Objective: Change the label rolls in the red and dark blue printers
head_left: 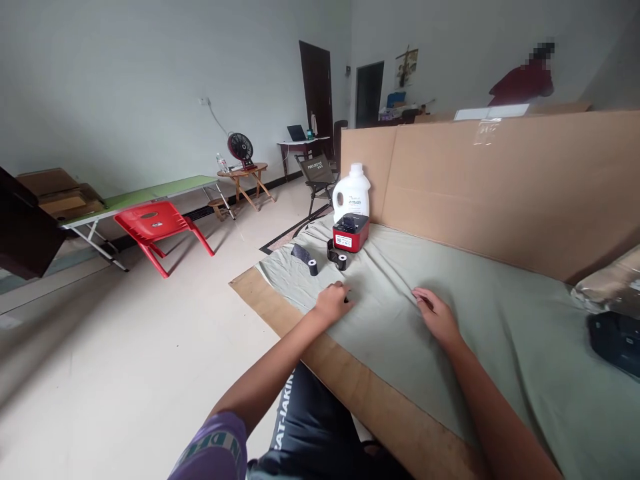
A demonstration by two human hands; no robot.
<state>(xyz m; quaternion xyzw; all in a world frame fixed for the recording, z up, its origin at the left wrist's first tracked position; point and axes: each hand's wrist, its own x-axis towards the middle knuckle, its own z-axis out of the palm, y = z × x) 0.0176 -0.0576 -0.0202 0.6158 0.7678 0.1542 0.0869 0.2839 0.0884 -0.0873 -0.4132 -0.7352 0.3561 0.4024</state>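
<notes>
On the cloth (390,333), the right hand (440,321) bends its fingers near the thumb; the left hand (332,304) curls. Whether either grips anything, I cannot tell. Beyond stand two rolls (313,269), likely light, limp-tailed, best held round the sides; then a box (361,240).

Worn on the head, looking forward and down from above the dark trousers (320,420). Sees the left hand (334,303) and right hand (440,323) from close behind, over the pale green cloth (387,333), then reaches past the cardboard panel (500,187) to the distant brown door (317,83).
</notes>
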